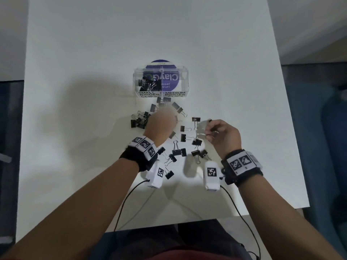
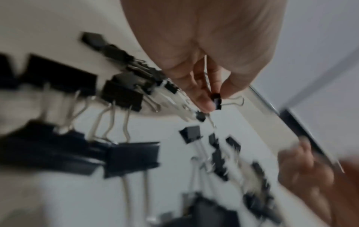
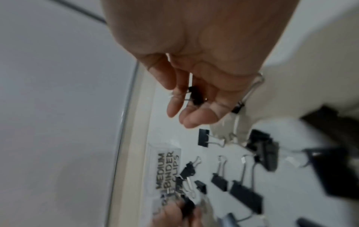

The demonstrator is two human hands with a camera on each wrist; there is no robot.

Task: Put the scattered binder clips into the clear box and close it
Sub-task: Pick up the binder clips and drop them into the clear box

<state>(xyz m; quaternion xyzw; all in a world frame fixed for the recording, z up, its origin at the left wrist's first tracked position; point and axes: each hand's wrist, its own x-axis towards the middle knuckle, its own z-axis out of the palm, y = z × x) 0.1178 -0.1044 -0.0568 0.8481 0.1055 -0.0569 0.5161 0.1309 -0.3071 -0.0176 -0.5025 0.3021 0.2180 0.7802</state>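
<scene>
Your left hand pinches one small clip at its fingertips, likely bound for the side labelled small. Ahead sits the clear box, open, with only a few clips in that left compartment; the medium side looks empty. Your right hand curls loosely round another clip, while most scattered clips lie on the table.

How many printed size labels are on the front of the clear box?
2. SMALL BINDER CLIPS sits on the clear box at its left front, MEDIUM BINDER CLIPS at its right front; other sides could hide more.
</scene>
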